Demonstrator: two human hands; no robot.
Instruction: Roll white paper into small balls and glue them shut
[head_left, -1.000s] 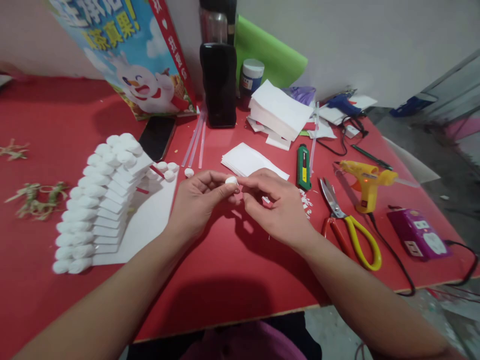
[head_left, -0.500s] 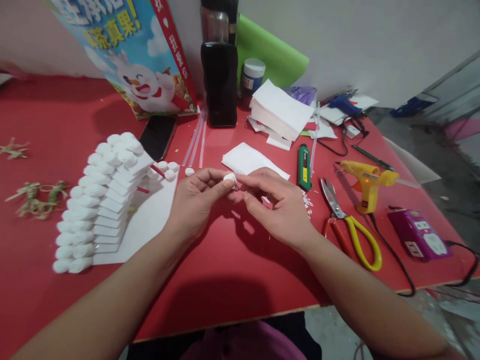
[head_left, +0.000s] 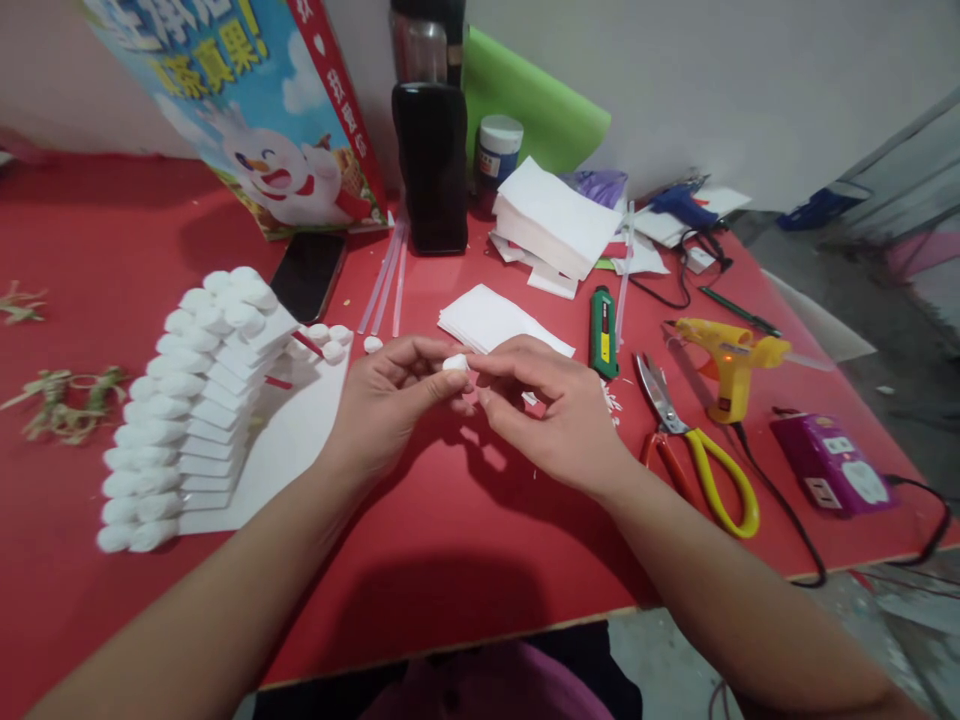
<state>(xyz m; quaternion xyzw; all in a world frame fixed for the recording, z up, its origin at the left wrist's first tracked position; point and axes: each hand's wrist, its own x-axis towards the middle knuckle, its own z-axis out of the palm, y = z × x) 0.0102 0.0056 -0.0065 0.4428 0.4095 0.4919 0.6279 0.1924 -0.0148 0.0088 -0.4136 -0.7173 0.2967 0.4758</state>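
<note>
Biggest worry imo: that little white piece [head_left: 454, 362] is tiny and looks soft, so squeezing too hard could squash it, and a loose pinch could drop it onto the worktop [head_left: 465, 580]. Also, the shears [head_left: 667, 405] sit right by the right forearm, so a careless elbow swing might knock them.

As for where it is: the piece is up between the two hands, just past the left thumb. The left hand [head_left: 386, 400] pinches it between thumb and forefinger. The right hand [head_left: 555, 410] has curled fingers right at its other side; can't tell if they're actually gripping.
</note>
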